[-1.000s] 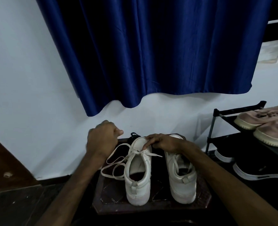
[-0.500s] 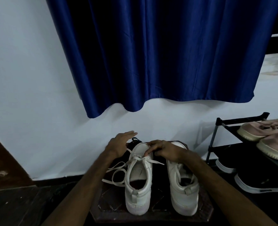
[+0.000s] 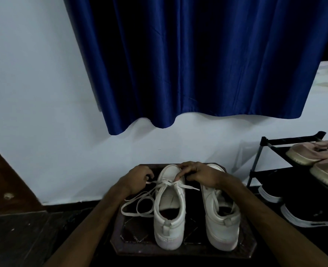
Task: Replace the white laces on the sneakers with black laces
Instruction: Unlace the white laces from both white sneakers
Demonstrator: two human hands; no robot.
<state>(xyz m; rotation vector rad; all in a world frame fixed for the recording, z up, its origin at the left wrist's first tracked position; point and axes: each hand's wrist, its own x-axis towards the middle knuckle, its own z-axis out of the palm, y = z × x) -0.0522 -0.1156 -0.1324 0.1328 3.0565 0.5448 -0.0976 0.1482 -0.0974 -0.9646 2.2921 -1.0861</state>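
Left sneaker (image 3: 169,209) on counter (image 3: 178,251): white lace (image 3: 138,202) mostly loose, loops trailing left. Left hand (image 3: 140,176) seems to pinch a lace end; right hand (image 3: 199,174) pinches lace near the toe.

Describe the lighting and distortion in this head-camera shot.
Head view: dim, bluish light; the white sneakers and white lace stand out, while the dark stool loses detail in shadow; wide-angle distortion slants the curtain sides; no glare.

The left sneaker (image 3: 169,218) and the right sneaker (image 3: 221,224) fill the middle of a small dark table (image 3: 132,241), with only a narrow gap between them. The wall (image 3: 63,151) rises just behind their toes. Loose loops of lace (image 3: 138,207) lie over the table's left part, and a shoe rack (image 3: 263,142) stands near on the right.
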